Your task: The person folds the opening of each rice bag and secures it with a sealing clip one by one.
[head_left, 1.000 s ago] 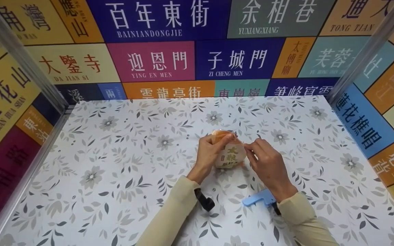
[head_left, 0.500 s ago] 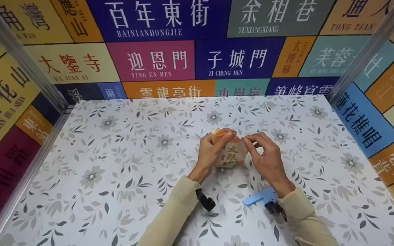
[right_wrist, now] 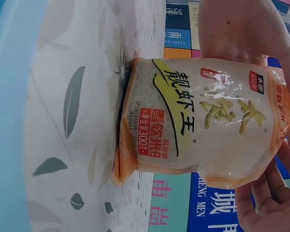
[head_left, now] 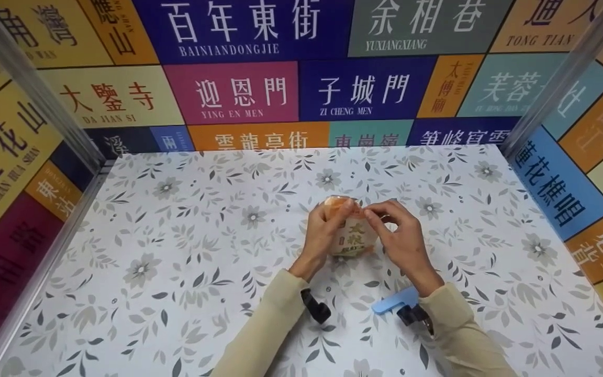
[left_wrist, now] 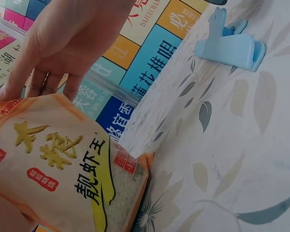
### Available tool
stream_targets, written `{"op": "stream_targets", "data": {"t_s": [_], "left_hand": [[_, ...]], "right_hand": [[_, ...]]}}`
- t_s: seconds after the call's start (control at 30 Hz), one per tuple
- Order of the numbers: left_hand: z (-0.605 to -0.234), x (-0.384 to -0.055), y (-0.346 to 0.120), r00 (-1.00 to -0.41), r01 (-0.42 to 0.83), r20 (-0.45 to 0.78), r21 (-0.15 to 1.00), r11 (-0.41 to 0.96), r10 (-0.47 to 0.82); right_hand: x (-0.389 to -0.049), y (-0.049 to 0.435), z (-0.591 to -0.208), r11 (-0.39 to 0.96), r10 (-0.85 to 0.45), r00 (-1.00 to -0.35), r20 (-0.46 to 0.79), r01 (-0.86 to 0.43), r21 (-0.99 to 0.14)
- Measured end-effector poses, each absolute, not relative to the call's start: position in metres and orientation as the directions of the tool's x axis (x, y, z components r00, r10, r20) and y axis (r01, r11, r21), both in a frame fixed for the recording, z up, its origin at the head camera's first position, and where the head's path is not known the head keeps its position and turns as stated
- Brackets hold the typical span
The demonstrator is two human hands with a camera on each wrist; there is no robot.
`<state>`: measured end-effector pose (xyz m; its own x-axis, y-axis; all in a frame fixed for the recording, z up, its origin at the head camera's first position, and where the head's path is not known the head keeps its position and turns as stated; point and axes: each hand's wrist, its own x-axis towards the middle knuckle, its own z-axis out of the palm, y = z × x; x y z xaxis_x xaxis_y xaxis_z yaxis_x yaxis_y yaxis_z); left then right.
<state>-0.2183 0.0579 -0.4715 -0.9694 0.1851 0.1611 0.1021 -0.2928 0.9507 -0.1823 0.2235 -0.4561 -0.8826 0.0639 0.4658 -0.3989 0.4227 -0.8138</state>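
Observation:
A small clear-fronted rice bag (head_left: 355, 241) with orange edges and gold lettering stands upright on the patterned tabletop. White grains show in its lower part in the right wrist view, beside the yellow band of the bag (right_wrist: 198, 121). My left hand (head_left: 321, 234) grips the top left of the bag, thumb on the front face. At the top right corner, my right hand (head_left: 405, 235) pinches the bag's orange edge between thumb and index finger. Its other fingers reach behind the bag (left_wrist: 63, 159) in the left wrist view.
A light blue bag clip (left_wrist: 229, 46) lies on the table near my right wrist, partly covered in the head view by the black wrist camera (head_left: 414, 315). Another black wrist camera (head_left: 315, 307) sits on my left wrist. Colourful lettered panels (head_left: 231, 94) wall the table's back and sides.
My right hand has moved up and left along the bag's edge, from its right side to the top, and its wrist has turned. The left hand stays almost in place.

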Motion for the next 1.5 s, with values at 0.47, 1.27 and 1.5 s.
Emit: {"op": "stream_targets", "data": {"t_s": [0.47,1.27,1.5], "left_hand": [[-0.4683,-0.2171,0.0597,-0.953,0.176,0.226,0.954,-0.242,0.2],[-0.4747,-0.2164,0.062,-0.969,0.23,0.242,0.957,-0.177,0.051],[-0.4737,-0.2151,0.0635,-0.966,0.239,0.254,0.943,-0.233,0.037]], "right_hand": [[-0.1822,0.2184,-0.4582,0.469,0.076,-0.857,0.509,-0.42,-0.777],[-0.1815,0.2147,-0.4578,0.463,0.084,-0.839,0.538,-0.446,-0.767],[-0.1811,0.2154,-0.4582,0.504,0.066,-0.81,0.583,-0.478,-0.72]]}}
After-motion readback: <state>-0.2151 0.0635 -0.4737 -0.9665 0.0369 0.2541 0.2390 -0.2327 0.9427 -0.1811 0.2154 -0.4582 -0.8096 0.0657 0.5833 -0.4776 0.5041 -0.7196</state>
